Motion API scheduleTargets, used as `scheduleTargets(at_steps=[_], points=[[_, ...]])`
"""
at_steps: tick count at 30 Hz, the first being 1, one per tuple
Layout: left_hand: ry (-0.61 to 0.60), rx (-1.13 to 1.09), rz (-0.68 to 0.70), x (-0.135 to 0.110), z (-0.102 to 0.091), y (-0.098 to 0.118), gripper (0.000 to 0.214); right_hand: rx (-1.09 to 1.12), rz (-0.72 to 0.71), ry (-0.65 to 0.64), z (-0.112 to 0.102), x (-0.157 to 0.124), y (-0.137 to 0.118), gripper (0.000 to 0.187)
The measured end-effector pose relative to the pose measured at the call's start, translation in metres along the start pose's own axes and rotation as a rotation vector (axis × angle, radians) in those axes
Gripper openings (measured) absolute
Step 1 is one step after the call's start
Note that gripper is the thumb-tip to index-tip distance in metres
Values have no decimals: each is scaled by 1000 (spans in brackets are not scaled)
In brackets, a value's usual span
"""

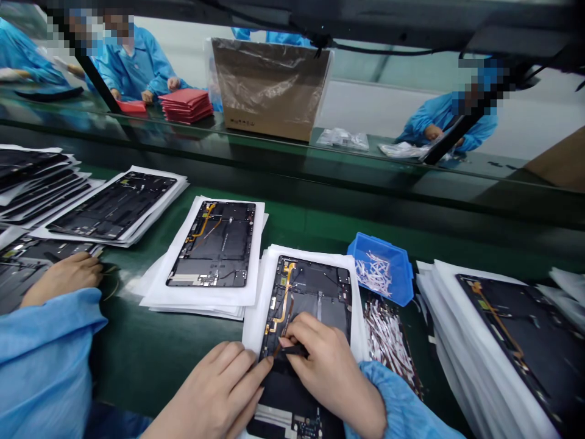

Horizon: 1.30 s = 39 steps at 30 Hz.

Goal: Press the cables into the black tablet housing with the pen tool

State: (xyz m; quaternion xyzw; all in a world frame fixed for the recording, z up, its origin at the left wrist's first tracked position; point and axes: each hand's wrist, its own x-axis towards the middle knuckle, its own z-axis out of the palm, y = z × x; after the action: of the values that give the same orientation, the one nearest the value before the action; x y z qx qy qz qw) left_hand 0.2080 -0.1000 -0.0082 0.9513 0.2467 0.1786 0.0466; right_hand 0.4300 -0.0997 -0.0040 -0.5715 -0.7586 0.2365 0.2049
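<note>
An opened black tablet chassis [315, 292] lies on white foam sheets in front of me, with an orange flex cable [286, 299] running down its left side. My right hand [333, 366] is closed on a small black tool [295, 350] whose tip touches the lower end of the cable. My left hand [219, 390] rests on the chassis's lower left edge, fingers together and stretched flat, the forefinger tip beside the tool.
A second chassis [214, 244] on foam lies further left; more stacks sit at far left [114, 204] and right [525, 329]. A blue bin [402, 268] holds small strips, with loose strips [388, 341] below. A co-worker's hand [64, 277] rests at left. A cardboard box [269, 88] stands behind.
</note>
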Motion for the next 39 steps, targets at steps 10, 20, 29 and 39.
scheduleTargets(at_steps=[10, 20, 29, 39], points=[[5, -14, -7, -1, 1, 0, 40, -71, -24, -16, 0, -2, -1, 11], [3, -17, -6, 0, 3, 0, 41, -151, -48, -19, 1, -3, -2, 11], [10, -2, -17, -1, 2, 1, 38, -115, 38, -35, -6, 0, -5, 34], [148, 92, 49, 7, 0, -4, 31, 251, 149, 220, -31, 34, 18, 11]])
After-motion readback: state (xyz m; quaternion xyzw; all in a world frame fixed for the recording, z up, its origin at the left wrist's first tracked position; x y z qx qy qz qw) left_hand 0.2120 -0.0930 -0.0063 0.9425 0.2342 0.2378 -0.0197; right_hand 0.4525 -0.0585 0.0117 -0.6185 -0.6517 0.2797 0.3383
